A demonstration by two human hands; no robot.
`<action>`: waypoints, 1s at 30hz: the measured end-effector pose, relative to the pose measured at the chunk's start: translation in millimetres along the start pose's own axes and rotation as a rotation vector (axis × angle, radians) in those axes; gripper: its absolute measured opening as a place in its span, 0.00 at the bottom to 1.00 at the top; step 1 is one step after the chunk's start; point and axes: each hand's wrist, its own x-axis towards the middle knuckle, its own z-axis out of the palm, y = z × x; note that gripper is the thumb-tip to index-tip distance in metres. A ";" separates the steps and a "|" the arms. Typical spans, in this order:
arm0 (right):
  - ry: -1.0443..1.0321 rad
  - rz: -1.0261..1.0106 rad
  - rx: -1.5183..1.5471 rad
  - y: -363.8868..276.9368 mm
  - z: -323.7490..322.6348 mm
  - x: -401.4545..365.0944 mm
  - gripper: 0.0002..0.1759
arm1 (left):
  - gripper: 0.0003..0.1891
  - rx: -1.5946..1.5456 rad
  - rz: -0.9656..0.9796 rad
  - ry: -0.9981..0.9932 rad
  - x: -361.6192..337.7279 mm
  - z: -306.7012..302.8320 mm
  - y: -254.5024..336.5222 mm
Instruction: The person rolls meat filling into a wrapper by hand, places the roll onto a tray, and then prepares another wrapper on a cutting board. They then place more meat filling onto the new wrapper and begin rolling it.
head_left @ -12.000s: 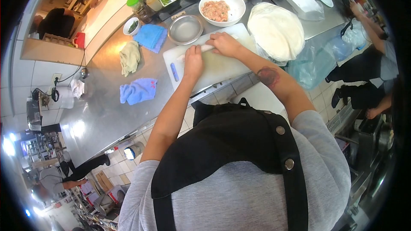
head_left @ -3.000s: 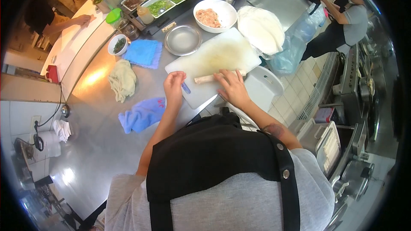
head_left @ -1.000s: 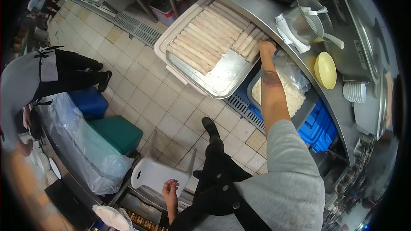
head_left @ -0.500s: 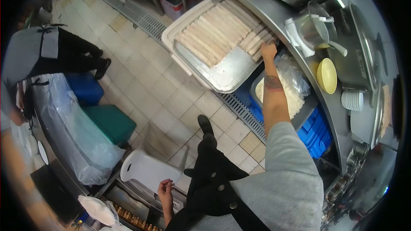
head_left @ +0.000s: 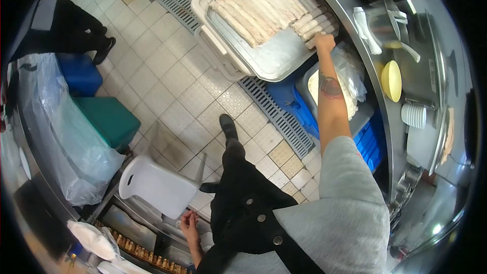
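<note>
Pale, log-shaped rolls of dough (head_left: 266, 7) lie in rows in a metal tray (head_left: 274, 66), which rests on a large cream plastic tub (head_left: 203, 18). My right hand (head_left: 324, 43) reaches out to the tray's near right side and is closed at the ends of the short rolls (head_left: 310, 23). What its fingers grip is hidden; I cannot tell whether it is a roll or the rim. Below that forearm, a grey bin (head_left: 310, 78) holds white crumbly food (head_left: 350, 96) and a clear plastic bag. My left hand (head_left: 189, 223) hangs low beside a white chair (head_left: 157, 185), its fingers loosely curled and bare.
A steel counter (head_left: 373, 76) along the right carries a yellow bowl (head_left: 391, 81), stacked white cups (head_left: 414, 115) and a clear jug. Left are a green bin (head_left: 109, 122), a blue bin (head_left: 78, 74) and a person in dark trousers (head_left: 76, 25). A drain grate (head_left: 276, 116) crosses the tiled floor.
The view has shifted, and the tray and my right hand appear higher in it. My right hand stays by the short rolls, now in a tighter fist. My left hand is lower.
</note>
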 end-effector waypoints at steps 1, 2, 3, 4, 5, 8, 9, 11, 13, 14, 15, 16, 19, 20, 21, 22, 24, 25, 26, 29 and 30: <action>-0.018 0.062 -0.031 -6.5 -3.4 5.7 0.27 | 0.09 0.012 -0.017 0.001 -3.9 -0.4 1.5; -0.035 0.125 -0.062 -13.6 -6.7 10.5 0.27 | 0.09 0.005 -0.025 0.008 -5.8 -0.7 -1.2; -0.064 0.147 -0.091 -23.3 -15.5 8.6 0.28 | 0.09 -0.009 -0.030 0.002 -7.0 -1.4 -2.8; -0.066 0.144 -0.093 -18.9 -9.7 22.3 0.28 | 0.09 -0.022 -0.030 -0.006 -7.6 0.0 -2.7; -0.148 0.174 -0.102 -9.4 -1.4 43.5 0.29 | 0.09 -0.022 -0.030 -0.005 -7.9 2.9 -1.7; -0.188 0.206 -0.042 15.0 12.3 56.0 0.30 | 0.09 0.040 -0.026 -0.020 -7.8 15.5 12.3; -0.151 0.200 0.023 16.0 9.4 56.4 0.31 | 0.09 0.011 -0.018 -0.036 -8.3 23.5 20.3; -0.193 0.309 0.130 -2.6 -4.7 37.8 0.31 | 0.09 0.006 -0.031 -0.037 -10.7 39.7 41.6; -0.237 0.424 0.231 -5.3 -8.4 34.4 0.30 | 0.09 0.015 0.002 -0.057 -9.7 44.1 51.5; -0.265 0.411 0.218 0.5 -1.2 34.0 0.30 | 0.09 0.023 0.027 -0.076 -9.2 46.2 56.4; -0.294 0.396 0.204 -2.6 -2.9 32.1 0.29 | 0.09 0.022 0.033 -0.076 -9.8 48.7 63.1; -0.294 0.392 0.210 -6.6 -6.3 33.6 0.29 | 0.10 0.074 0.022 -0.067 -10.5 51.3 69.8; -0.179 0.456 0.172 -28.3 -19.9 18.3 0.29 | 0.11 0.164 0.022 -0.066 -11.2 55.1 79.5; -0.190 0.454 0.172 -28.9 -17.0 21.2 0.29 | 0.12 0.206 0.033 -0.083 -11.2 54.8 80.5; -0.239 0.433 0.155 -25.3 -16.5 27.6 0.29 | 0.12 0.206 0.030 -0.075 -10.5 54.6 80.3; -0.284 0.414 0.138 -20.2 -16.9 33.8 0.30 | 0.12 0.217 0.037 -0.078 -9.7 55.3 79.5; -0.274 0.422 0.213 -2.5 -9.9 39.4 0.28 | 0.13 0.231 0.042 -0.083 -12.3 57.8 81.5; -0.259 0.427 0.293 5.2 -5.5 39.7 0.26 | 0.12 0.272 0.038 -0.099 -14.4 60.4 85.4; -0.246 0.432 0.373 11.0 -1.0 41.7 0.24 | 0.12 0.313 0.034 -0.114 -15.6 61.7 88.5; -0.327 0.347 0.583 10.9 -16.2 29.2 0.24 | 0.12 0.308 0.036 -0.139 -16.8 62.9 87.7; -0.332 0.342 0.578 2.3 -19.8 27.5 0.24 | 0.12 0.302 0.031 -0.135 -17.5 63.5 87.9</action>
